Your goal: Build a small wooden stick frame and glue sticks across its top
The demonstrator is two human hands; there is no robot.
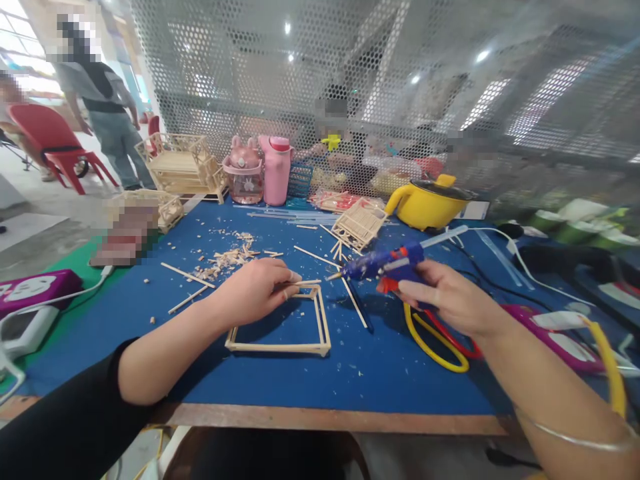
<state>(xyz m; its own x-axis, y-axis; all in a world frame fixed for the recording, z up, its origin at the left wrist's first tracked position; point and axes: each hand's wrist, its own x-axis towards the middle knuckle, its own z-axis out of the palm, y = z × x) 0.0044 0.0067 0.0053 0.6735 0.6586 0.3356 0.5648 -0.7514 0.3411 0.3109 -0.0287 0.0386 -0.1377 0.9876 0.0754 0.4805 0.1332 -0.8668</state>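
Observation:
My left hand (257, 288) is closed, pinching a thin wooden stick (306, 283) at the far edge of a square stick frame (280, 347) lying on the blue mat (350, 373). My right hand (447, 295) grips a blue hot glue gun (385, 263) with an orange trigger. Its nozzle points left and ends just right of the stick's tip, a small gap away. A clear glue stick (445, 236) pokes out of the gun's back.
Loose sticks and wood chips (223, 261) lie behind my left hand. A small stick grid (359, 223), yellow pot (430, 200), pink bottles (275, 170) and stick houses (183, 167) stand farther back. Yellow-handled pliers (435, 350) lie right. A mesh screen rises behind; a person stands far left.

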